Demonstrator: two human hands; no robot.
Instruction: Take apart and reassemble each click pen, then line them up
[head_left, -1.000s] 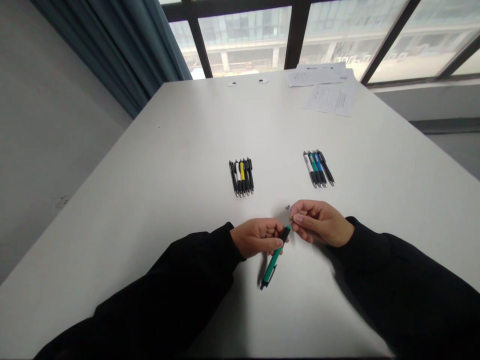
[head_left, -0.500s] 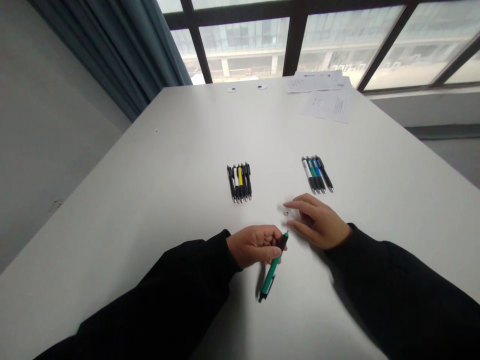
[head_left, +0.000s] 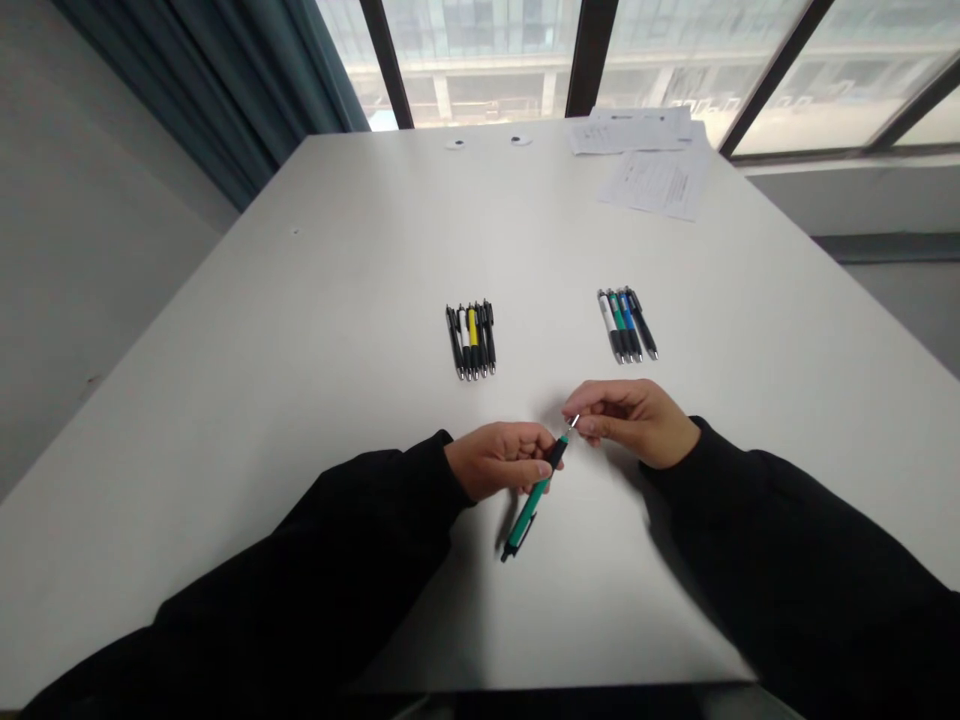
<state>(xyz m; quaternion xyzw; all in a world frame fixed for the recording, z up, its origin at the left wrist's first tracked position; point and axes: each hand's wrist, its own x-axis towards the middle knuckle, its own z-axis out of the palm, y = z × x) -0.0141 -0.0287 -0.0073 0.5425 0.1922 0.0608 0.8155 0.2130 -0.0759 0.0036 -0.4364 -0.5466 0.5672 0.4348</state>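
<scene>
Left hand grip clamped on the green pen, fingers curled round the black section near its tip end. Pen sits tilted across the counter area in front of the person, silver tip pointing up and right, clip end down and left, past the left hand. Right hand is just beside the tip, thumb and fingertips brought together right at it; can't tell if they're actually pinching it or only touching. Both wrists in black sleeves.

Farther up the counter, two separate pen groups, lying side by side, tips toward the person. Left group has black, white and yellow barrels; right group has white, green, blue and black. Both sit well beyond the hands. Loose paper sheets lie at the far edge, right side, under a large window.
</scene>
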